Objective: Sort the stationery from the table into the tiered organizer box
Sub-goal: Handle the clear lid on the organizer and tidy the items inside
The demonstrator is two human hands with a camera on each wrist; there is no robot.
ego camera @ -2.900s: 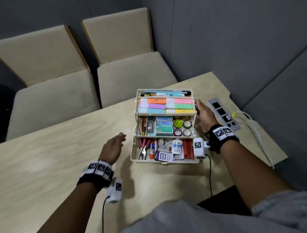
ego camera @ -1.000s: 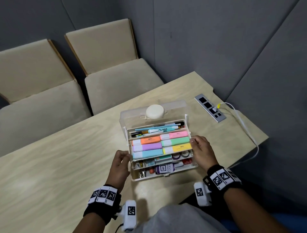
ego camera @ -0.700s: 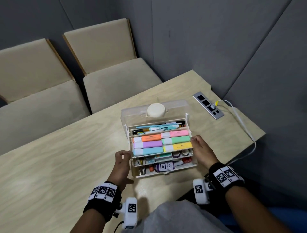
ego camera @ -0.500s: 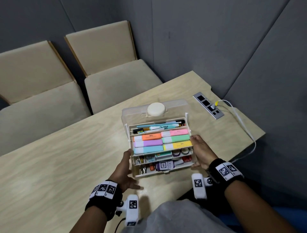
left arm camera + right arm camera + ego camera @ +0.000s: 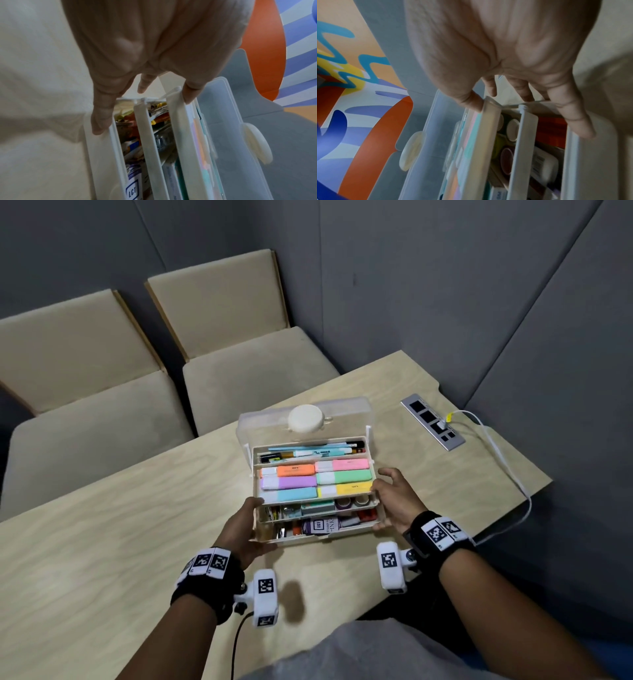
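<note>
The cream tiered organizer box (image 5: 308,539) stands on the wooden table (image 5: 102,542) with its clear lid (image 5: 342,412) tipped up behind. Pens and pastel highlighters (image 5: 298,482) fill the top tier; tape rolls and small items show in the narrow gaps of the two lower tiers. My left hand (image 5: 246,529) grips the box's left end, thumb at the top tier and fingers under the base. My right hand (image 5: 394,501) grips the right end the same way. In the wrist views, my left hand (image 5: 145,86) and my right hand (image 5: 522,94) each span the tier edges (image 5: 149,135) (image 5: 523,135).
A metal socket panel (image 5: 433,422) with a white cable (image 5: 503,460) sits at the table's back right corner. Two beige chairs (image 5: 239,364) (image 5: 85,405) stand behind the table. Grey wall panels close in the right side.
The tiers, once stepped wide apart, have slid nearly over one another and the lid stands up. My left hand came off the table onto the box's left end; both hands shifted lower.
</note>
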